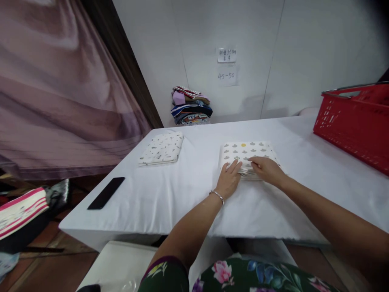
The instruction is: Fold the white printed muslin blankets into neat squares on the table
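Observation:
A folded white cloth (247, 151) printed with grey shapes and one yellow one lies on the white-covered table in front of me. My left hand (228, 181), with a bracelet at the wrist, rests with its fingers stretched out on the cloth's near left corner. At the near right part, my right hand (269, 170) has its fingers bent together against the cloth, thumb and index at its top layer. Layered folds show along the near edge between the hands. Another folded white cloth (164, 148) with small dark prints lies further left, apart from both hands.
A black phone-like slab (106, 193) lies near the left edge of the white tablecloth (146, 211). On the right stands a red plastic basket (355, 125). Folded clothes (191, 106) are stacked by the wall behind. A pinkish curtain (60, 89) hangs at left; a white stool (118, 263) stands below.

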`<state>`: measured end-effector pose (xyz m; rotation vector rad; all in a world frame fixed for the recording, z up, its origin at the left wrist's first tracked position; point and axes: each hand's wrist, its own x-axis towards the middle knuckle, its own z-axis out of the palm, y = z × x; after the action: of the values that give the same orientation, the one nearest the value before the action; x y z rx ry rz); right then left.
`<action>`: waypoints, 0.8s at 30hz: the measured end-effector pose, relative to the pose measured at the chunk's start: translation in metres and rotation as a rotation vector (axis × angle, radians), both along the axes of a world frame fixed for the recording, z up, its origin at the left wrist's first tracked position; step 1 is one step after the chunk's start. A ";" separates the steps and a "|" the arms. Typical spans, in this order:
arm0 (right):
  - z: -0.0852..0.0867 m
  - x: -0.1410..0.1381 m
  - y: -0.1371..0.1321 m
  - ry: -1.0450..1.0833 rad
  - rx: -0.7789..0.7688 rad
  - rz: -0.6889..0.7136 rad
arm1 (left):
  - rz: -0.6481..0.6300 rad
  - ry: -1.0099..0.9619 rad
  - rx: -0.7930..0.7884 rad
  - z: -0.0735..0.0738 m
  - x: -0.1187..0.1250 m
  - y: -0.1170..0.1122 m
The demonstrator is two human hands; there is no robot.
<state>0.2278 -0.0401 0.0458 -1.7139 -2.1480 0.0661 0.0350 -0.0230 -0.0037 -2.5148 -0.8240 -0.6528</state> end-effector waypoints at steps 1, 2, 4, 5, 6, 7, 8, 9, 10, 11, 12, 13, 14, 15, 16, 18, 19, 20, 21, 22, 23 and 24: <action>-0.003 0.006 0.011 -0.019 -0.027 0.032 | 0.003 0.006 0.014 0.000 0.001 0.000; -0.007 0.011 0.022 -0.049 -0.071 0.065 | 0.005 0.012 0.025 -0.001 0.002 0.001; -0.013 0.016 0.043 -0.111 -0.161 0.100 | 0.007 0.023 0.039 -0.001 0.005 0.001; -0.015 0.018 0.053 -0.131 -0.193 0.097 | 0.009 0.025 0.045 0.000 0.006 0.002; -0.017 0.018 0.061 -0.144 -0.215 0.092 | 0.011 0.029 0.050 0.000 0.008 0.002; -0.019 0.018 0.068 -0.153 -0.231 0.087 | 0.012 0.032 0.053 0.000 0.009 0.003; -0.021 0.017 0.073 -0.166 -0.248 0.084 | 0.011 0.035 0.054 0.000 0.010 0.003; -0.023 0.017 0.077 -0.180 -0.262 0.078 | 0.005 0.036 0.054 0.001 0.010 0.003; -0.025 0.016 0.080 -0.193 -0.274 0.074 | -0.003 0.036 0.050 0.001 0.010 0.003; -0.027 0.015 0.082 -0.206 -0.282 0.069 | -0.012 0.030 0.043 0.001 0.010 0.002; -0.029 0.015 0.082 -0.218 -0.287 0.065 | -0.019 0.021 0.033 0.001 0.010 0.001; -0.031 0.015 0.082 -0.228 -0.289 0.062 | -0.025 0.011 0.022 0.001 0.009 0.000; -0.033 0.014 0.082 -0.237 -0.289 0.059 | -0.030 0.002 0.011 0.001 0.009 0.000; -0.034 0.014 0.081 -0.245 -0.290 0.057 | -0.034 -0.004 -0.002 0.000 0.008 -0.001; -0.035 0.014 0.080 -0.251 -0.290 0.055 | -0.038 -0.008 -0.012 0.000 0.007 -0.002; -0.036 0.014 0.079 -0.260 -0.293 0.052 | -0.047 -0.005 -0.023 -0.001 0.007 -0.003; -0.036 0.014 0.078 -0.262 -0.295 0.052 | -0.048 -0.003 -0.024 -0.001 0.007 -0.003; -0.036 0.014 0.078 -0.263 -0.297 0.054 | -0.046 0.001 -0.023 -0.001 0.007 -0.003; -0.035 0.014 0.078 -0.263 -0.301 0.055 | -0.043 0.006 -0.022 -0.001 0.008 -0.003; -0.034 0.014 0.079 -0.262 -0.305 0.059 | -0.039 0.012 -0.019 -0.001 0.008 -0.003; -0.033 0.015 0.080 -0.261 -0.312 0.063 | -0.034 0.019 -0.018 0.000 0.010 -0.003; -0.032 0.016 0.081 -0.261 -0.320 0.068 | -0.030 0.027 -0.019 0.000 0.011 -0.003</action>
<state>0.2433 0.0410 0.0141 -1.9124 -2.4981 0.2282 0.0462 -0.0265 -0.0035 -2.5519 -0.7887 -0.6225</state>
